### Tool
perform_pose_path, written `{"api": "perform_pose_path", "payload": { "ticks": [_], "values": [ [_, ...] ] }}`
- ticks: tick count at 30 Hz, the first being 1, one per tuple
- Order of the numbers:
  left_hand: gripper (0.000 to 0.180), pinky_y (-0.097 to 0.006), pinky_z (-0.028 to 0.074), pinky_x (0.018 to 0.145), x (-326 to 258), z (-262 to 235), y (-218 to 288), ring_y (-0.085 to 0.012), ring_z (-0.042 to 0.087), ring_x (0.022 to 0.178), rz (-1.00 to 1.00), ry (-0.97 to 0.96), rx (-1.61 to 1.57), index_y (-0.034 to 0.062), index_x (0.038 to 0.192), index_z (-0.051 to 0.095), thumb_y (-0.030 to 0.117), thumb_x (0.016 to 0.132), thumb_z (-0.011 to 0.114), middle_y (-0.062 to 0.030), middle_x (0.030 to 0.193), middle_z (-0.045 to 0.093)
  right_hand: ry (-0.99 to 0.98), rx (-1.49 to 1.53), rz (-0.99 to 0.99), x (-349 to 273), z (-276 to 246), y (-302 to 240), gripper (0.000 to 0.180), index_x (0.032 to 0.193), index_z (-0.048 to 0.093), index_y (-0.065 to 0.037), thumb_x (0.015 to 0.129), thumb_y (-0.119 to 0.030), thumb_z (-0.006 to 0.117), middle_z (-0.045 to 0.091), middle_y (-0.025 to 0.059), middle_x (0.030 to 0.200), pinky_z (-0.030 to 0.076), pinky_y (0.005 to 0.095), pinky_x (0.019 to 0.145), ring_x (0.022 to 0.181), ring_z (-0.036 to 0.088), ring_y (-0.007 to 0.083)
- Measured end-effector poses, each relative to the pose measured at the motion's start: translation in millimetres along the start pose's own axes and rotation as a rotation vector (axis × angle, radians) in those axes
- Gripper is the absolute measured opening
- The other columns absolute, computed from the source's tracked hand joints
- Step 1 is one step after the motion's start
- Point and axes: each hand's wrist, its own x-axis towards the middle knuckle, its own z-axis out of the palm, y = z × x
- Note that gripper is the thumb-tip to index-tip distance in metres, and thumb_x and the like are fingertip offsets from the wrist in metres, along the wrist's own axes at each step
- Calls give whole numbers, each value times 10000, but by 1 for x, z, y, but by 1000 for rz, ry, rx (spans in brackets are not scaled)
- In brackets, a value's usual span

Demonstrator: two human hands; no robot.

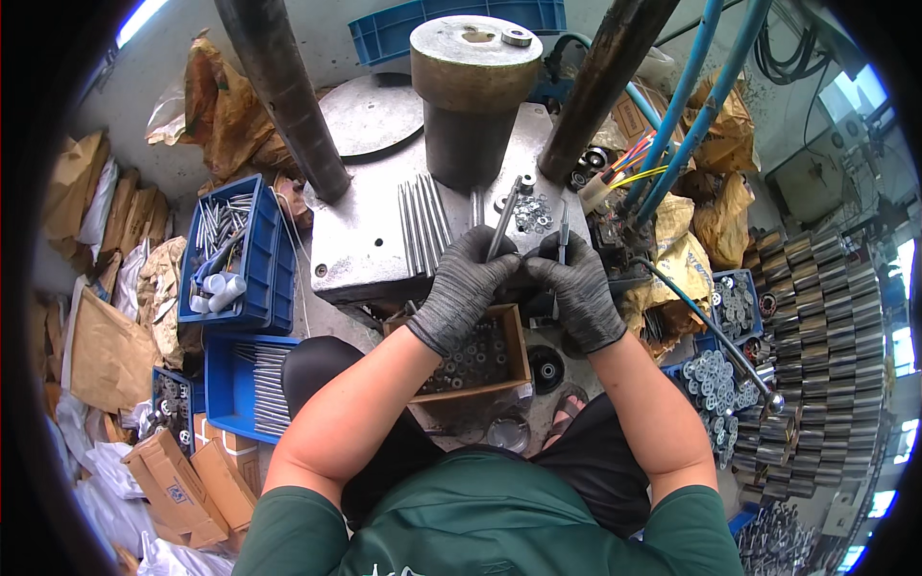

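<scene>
Both of my hands wear dark grey gloves and meet near the front edge of the press table. My left hand is closed around a metal shaft, which points up and away. In my right hand is a slim pointed metal tool, its lower part hidden by the fingers. Small retaining rings lie scattered just beyond the hands. Several steel shafts rest side by side left of the thick press column.
Below my hands stands a wooden box of small round parts. Blue crates of shafts sit at the left, and stacked metal cylinders at the right. Two dark posts rise from the table. Blue hoses hang at the right.
</scene>
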Motion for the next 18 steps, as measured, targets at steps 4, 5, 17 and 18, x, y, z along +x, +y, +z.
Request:
{"api": "perform_pose_path", "payload": {
  "ticks": [4,5,17,18],
  "values": [
    [110,-226,492,569,-4,0,4,-68,572,640,28,-2,39,60,993,629,49,919,711,1,799,625,-9,-21,-48,1,1,2,186,993,629,-27,840,-25,734,676,39,888,546,286,772,816,644,123],
    [110,-226,492,569,-4,0,2,-68,572,640,27,-1,39,60,993,629,49,919,711,1,799,625,-2,-51,-76,0,4,0,176,981,626,-29,841,-32,732,672,39,877,545,289,766,808,639,121],
    [105,-242,494,616,-6,-1,3,-70,567,693,92,20,180,32,988,643,76,918,708,-6,815,633,0,-101,-108,3,7,1,131,939,603,-38,838,-60,684,638,33,820,533,318,721,752,599,127],
    [92,-241,486,599,-5,-1,4,-66,560,678,105,31,218,31,986,643,77,927,697,-5,812,630,-16,42,-53,2,6,-1,121,928,603,-42,837,-66,680,632,29,816,531,321,720,757,596,122]
  ]
}}
